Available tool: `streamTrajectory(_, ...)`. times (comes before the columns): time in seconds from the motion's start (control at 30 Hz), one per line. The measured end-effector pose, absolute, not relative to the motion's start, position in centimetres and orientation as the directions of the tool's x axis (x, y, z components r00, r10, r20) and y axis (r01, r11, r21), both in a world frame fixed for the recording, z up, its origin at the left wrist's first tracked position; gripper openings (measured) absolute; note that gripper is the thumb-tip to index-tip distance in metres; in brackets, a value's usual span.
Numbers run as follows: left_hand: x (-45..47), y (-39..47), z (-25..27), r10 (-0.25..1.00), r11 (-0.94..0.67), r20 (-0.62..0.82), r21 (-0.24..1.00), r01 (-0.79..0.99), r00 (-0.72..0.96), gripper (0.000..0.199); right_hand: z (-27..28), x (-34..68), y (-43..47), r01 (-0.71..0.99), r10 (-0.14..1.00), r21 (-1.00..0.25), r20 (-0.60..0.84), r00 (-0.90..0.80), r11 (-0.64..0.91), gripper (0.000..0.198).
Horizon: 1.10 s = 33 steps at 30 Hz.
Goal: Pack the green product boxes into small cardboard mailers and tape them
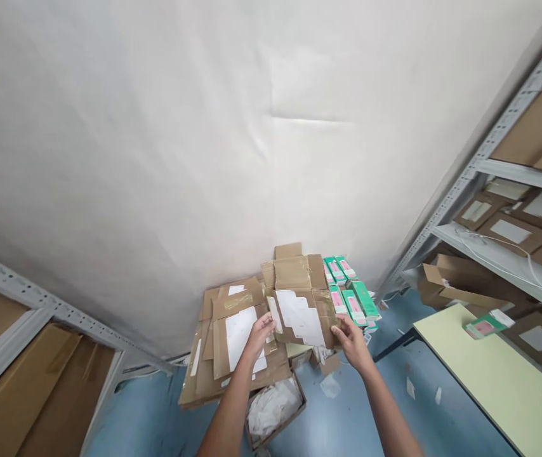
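Note:
A flattened cardboard box (324,312) with white labels and shiny tape is held out between my two hands. My left hand (261,333) is closed on its left edge, and my right hand (350,339) pinches its lower right corner. To the left lies a stack of flattened cardboard (207,362), several sheets bearing white labels. Beyond my right hand sit several green and pink small boxes (366,299) in a cluster. Whether the held sheet touches the cardboard behind it, I cannot tell.
An open carton (299,387) of crumpled white paper stands on the blue floor (337,425), with paper scraps nearby. A pale yellow table (504,381) at right bears a green box (489,324). Shelving with cartons (511,228) rises on both sides; a white wall (204,139) faces me.

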<state>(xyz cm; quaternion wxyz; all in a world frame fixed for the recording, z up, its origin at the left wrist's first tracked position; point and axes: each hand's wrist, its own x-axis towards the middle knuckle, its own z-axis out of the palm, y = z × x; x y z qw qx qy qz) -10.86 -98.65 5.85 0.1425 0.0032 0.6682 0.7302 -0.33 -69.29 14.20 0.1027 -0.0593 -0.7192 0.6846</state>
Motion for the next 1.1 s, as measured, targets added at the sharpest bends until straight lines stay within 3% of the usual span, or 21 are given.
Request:
streamTrajectory(0.2,-9.1,-90.3,9.7,0.372,-0.06,-0.162,0.978,-0.197,-0.914,0.069,14.2,4.4,-59.7,-0.005,0.254,-0.965,-0.064,-0.965,-0.263,0.084)
streamTrajectory(0.33,-8.3,-82.7,11.3,0.489,-0.024,-0.155,0.981,-0.191,-0.858,0.071,14.6,8.6,-52.5,0.012,0.263,-0.943,-0.105,-0.959,-0.333,0.103)
streamTrajectory(0.6,-5.7,-67.5,13.5,0.683,-0.011,-0.184,0.965,-0.262,-0.707,0.068,14.3,16.8,-41.1,-0.036,0.472,-0.95,-0.121,-0.873,-0.31,0.083)
streamTrajectory(0.87,-7.4,-55.9,12.7,0.844,0.031,-0.237,0.918,-0.396,-0.482,0.078,12.6,20.5,-34.4,-0.044,0.648,-0.936,-0.207,-0.733,-0.349,0.082)
streamTrajectory(1.1,-11.2,-43.9,11.0,0.946,0.122,-0.233,0.899,-0.422,-0.224,0.071,13.8,21.6,-28.9,0.015,0.778,-0.943,-0.282,-0.562,-0.332,0.085)
